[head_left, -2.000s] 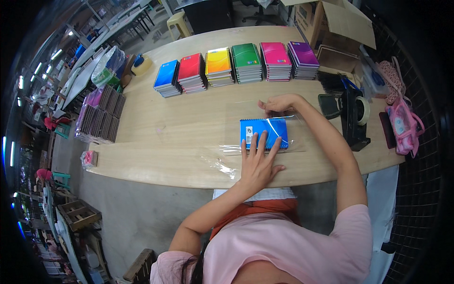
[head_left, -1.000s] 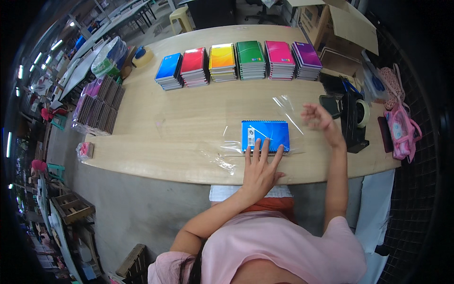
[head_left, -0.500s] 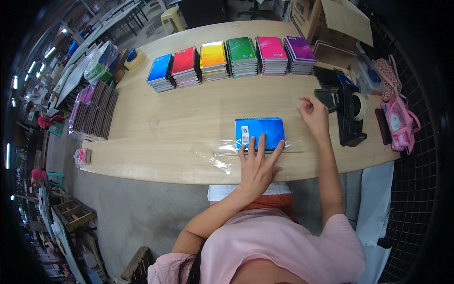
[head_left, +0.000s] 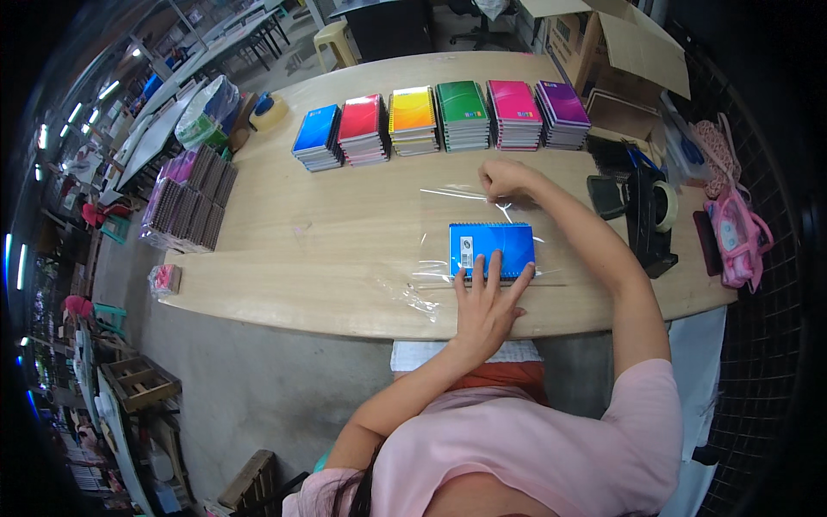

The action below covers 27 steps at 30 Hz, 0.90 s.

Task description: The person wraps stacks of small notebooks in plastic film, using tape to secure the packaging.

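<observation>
A blue spiral notebook (head_left: 512, 239) with a white barcode label lies on the table near its front edge, its coil on the far side. My left hand (head_left: 488, 303) rests on its near part with fingers spread, pressing it down. Beneath and around the notebook spreads clear plastic film (head_left: 455, 193), visible mostly by its shine. Beyond the notebook, my right hand (head_left: 508, 179) is closed in a pinch on the film's far edge. The fingertips are partly hidden.
Notebook stacks in several colours, including a green stack (head_left: 463, 108), line the table's far side. A wrapped notebook bundle (head_left: 191, 196) stands at left. At right are a black tape dispenser (head_left: 646, 228), a pink pouch (head_left: 736, 237) and an open cardboard box (head_left: 603, 52).
My right hand has moved left and slightly farther out, from the right of the notebook to beyond it, and now pinches the film. My left hand stays on the notebook.
</observation>
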Available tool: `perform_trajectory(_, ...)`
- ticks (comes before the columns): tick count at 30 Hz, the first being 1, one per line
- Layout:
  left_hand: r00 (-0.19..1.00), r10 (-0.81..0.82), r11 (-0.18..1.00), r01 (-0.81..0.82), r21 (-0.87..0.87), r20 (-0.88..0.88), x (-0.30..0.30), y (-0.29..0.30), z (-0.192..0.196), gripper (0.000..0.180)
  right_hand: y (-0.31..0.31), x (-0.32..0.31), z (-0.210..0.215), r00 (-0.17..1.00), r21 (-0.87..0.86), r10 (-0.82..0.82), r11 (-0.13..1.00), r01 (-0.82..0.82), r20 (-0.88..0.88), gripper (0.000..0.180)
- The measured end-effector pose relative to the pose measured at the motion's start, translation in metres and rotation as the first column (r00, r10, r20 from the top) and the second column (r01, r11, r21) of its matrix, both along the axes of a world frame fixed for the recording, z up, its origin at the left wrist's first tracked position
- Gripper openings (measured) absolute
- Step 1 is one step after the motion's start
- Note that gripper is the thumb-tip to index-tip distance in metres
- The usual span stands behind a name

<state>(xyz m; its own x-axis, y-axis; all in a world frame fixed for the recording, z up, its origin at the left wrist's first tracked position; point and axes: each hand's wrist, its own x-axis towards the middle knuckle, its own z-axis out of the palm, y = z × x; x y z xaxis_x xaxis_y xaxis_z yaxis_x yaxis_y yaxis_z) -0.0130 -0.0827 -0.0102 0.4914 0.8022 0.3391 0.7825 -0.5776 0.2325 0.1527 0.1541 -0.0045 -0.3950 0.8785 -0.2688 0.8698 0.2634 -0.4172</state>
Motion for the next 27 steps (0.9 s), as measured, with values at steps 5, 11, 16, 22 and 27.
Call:
perform_trajectory(5,0.999,-0.03,1.0,0.03,0.001,0.013,0.002,0.001,0.0,0.088,-0.002,0.018,0.007,0.985,-0.104,0.053,0.992,-0.071,-0.165,0.02)
perform_trajectory(11,0.997,0.036,0.999,-0.035,-0.019,0.075,-0.001,0.001,-0.007,0.093,-0.052,-0.006,0.037,0.981,0.267,0.193,0.946,-0.185,-0.004,0.014)
perform_trajectory(16,0.985,0.081,0.997,-0.08,-0.016,0.152,0.008,0.004,-0.007,0.091,-0.112,-0.01,0.039,0.992,0.544,0.121,0.83,-0.124,0.04,0.015)
perform_trajectory(22,0.987,0.084,0.996,-0.081,-0.028,0.137,0.004,0.005,-0.01,0.077,-0.143,-0.021,0.027,0.991,0.709,0.13,0.701,-0.076,-0.022,0.016)
perform_trajectory(27,0.984,0.092,0.996,-0.092,-0.004,0.155,0.001,0.005,-0.012,0.069,-0.156,-0.031,0.024,0.987,0.683,0.113,0.731,-0.005,-0.113,0.015)
